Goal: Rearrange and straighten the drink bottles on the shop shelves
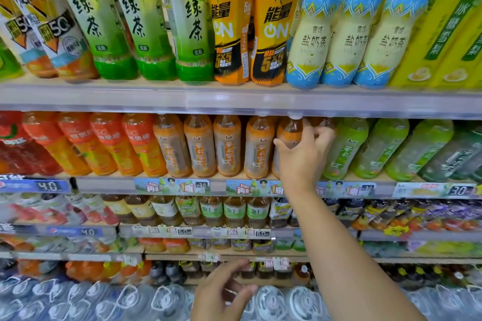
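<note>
Several shelves of drink bottles are seen, stacked one above another. On the top shelf (234, 98), from the left, iced-tea bottles with orange-and-white labels (49, 31) are followed by three green tea bottles (140, 23), two orange energy-drink bottles (273, 26), three cream-and-blue milk tea bottles (349, 39) and yellow-green bottles (443, 28) at the right edge. All of these appear tilted in the wide-angle view.

On the second shelf (109, 185), red and orange juice bottles (104, 143) are placed at the left, then a row of orange-labelled tea bottles (200, 148), then light green tea bottles (375, 148) to the right. Price tags (172, 186) are fixed along this shelf's front edge.

The left hand (224, 292) is held low, in front of the bottom shelves and above the clear water bottles (130, 300); its fingers are loosely curled and apart, and nothing is held in it.

The right hand (305, 154) is raised to the second shelf, with the bare forearm (347, 255) crossing the lower shelves. Its thumb and fingers are closed around the shoulder of an orange-labelled tea bottle (290, 130), the rightmost of that row, just beside the first light green bottle. The bottle stands on the shelf, its white cap (295, 117) just under the edge of the shelf above. The lower part of this bottle is hidden behind the hand.

Smaller bottles (234, 211) on the third shelf are too blurred for further detail.
</note>
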Demonstrator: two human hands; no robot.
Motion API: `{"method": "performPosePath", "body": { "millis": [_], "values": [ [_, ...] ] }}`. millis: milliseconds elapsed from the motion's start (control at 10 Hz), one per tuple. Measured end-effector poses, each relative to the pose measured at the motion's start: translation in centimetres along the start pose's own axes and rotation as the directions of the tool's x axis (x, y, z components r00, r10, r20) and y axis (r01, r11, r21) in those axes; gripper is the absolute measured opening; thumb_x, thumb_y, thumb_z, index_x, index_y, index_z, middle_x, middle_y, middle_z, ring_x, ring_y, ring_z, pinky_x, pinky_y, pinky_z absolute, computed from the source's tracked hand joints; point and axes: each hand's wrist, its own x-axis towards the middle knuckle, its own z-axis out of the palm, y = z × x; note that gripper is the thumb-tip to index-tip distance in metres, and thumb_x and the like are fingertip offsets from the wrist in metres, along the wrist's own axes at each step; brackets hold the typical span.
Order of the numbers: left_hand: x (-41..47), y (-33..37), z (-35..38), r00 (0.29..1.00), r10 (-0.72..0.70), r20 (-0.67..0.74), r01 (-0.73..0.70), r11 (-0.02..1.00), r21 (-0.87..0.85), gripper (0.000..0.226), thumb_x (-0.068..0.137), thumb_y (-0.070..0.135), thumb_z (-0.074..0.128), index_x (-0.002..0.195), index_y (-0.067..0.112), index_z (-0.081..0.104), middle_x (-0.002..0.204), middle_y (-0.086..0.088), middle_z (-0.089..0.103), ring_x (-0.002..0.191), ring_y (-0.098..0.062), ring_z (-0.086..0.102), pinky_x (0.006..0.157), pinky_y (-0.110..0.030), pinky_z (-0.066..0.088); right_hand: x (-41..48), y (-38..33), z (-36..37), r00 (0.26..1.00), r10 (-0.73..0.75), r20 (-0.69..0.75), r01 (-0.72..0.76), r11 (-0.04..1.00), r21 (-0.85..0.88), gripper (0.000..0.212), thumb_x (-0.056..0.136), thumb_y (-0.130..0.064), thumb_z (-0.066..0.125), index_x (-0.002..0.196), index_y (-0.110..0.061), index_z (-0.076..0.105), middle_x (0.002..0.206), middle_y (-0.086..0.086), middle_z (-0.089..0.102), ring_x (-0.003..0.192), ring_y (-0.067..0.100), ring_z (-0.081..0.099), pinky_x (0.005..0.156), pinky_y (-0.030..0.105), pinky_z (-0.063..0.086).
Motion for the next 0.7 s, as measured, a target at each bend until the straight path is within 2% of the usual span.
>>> {"method": "performPosePath", "body": {
  "millis": [100,200,300,400,500,600,700],
  "values": [
    [-0.3,0.4,0.3,1.000,-0.014,-0.013,0.013,1.000,-0.026,0.043,0.071,0.012,0.085,0.093,0.045,0.069,0.098,0.021,0.073,0.065,-0.007,0.067,0.057,-0.016,0.051,0.7,-0.2,0.3,0.997,0.038,0.060,-0.035,0.998,-0.042,0.066,0.072,-0.039,0.082,0.127,-0.010,0.058,0.125,0.012,0.052,0.107,0.035,0.056,0.086,0.046,0.052],
    [-0.5,0.8,0.7,0.999,-0.026,-0.022,0.025,0.998,-0.053,0.044,0.072,0.008,0.083,0.097,0.042,0.069,0.095,0.014,0.075,0.065,-0.005,0.064,0.058,-0.015,0.049,1.3,-0.4,0.4,0.994,0.062,0.094,-0.056,0.996,-0.066,0.067,0.075,-0.041,0.080,0.129,-0.010,0.056,0.138,0.014,0.050,0.116,0.038,0.056,0.093,0.045,0.047],
    [-0.6,1.5,1.2,1.000,-0.025,-0.004,0.024,0.998,-0.062,0.048,0.076,0.011,0.081,0.100,0.049,0.064,0.099,0.022,0.072,0.070,-0.006,0.065,0.062,-0.019,0.051,0.8,-0.3,0.1,0.992,0.046,0.114,-0.041,0.998,-0.045,0.067,0.075,-0.041,0.080,0.129,-0.010,0.055,0.135,0.013,0.050,0.109,0.036,0.059,0.086,0.044,0.050],
    [-0.5,2.4,1.6,1.000,-0.009,0.005,0.009,0.998,-0.059,0.048,0.077,0.014,0.080,0.102,0.051,0.061,0.099,0.030,0.068,0.071,-0.003,0.065,0.063,-0.016,0.050,-0.2,0.5,-0.8,0.992,0.001,0.129,-0.007,0.999,0.051,0.074,0.075,-0.036,0.082,0.135,-0.009,0.049,0.119,0.010,0.052,0.092,0.027,0.061,0.072,0.040,0.053],
    [-0.2,3.5,1.8,1.000,0.021,-0.004,-0.021,0.998,-0.058,0.045,0.078,0.018,0.079,0.107,0.048,0.061,0.101,0.032,0.066,0.073,-0.003,0.066,0.065,-0.016,0.051,-1.8,1.8,-2.2,0.981,-0.033,0.190,-0.006,0.979,0.203,0.081,0.078,-0.032,0.080,0.145,-0.015,0.040,0.118,0.005,0.052,0.095,0.020,0.059,0.078,0.026,0.051],
    [0.7,5.2,2.0,0.998,0.058,-0.014,-0.059,0.996,-0.067,0.043,0.080,0.022,0.078,0.109,0.048,0.060,0.103,0.033,0.066,0.079,-0.002,0.067,0.069,-0.020,0.055,-3.5,2.8,-4.4,0.961,-0.057,0.270,-0.045,0.933,0.356,0.080,0.080,-0.030,0.079,0.147,-0.019,0.039,0.122,-0.005,0.051,0.105,0.010,0.056,0.080,0.004,0.039],
    [1.4,6.9,1.9,0.992,0.115,-0.043,-0.118,0.990,-0.081,0.043,0.080,0.020,0.077,0.110,0.046,0.062,0.102,0.031,0.067,0.078,-0.002,0.066,0.065,-0.015,0.052,-5.0,4.0,-7.2,0.952,-0.085,0.293,-0.048,0.906,0.420,0.073,0.080,-0.033,0.078,0.144,-0.025,0.043,0.123,-0.014,0.052,0.108,0.002,0.056,0.087,0.008,0.040]
  ]
}}
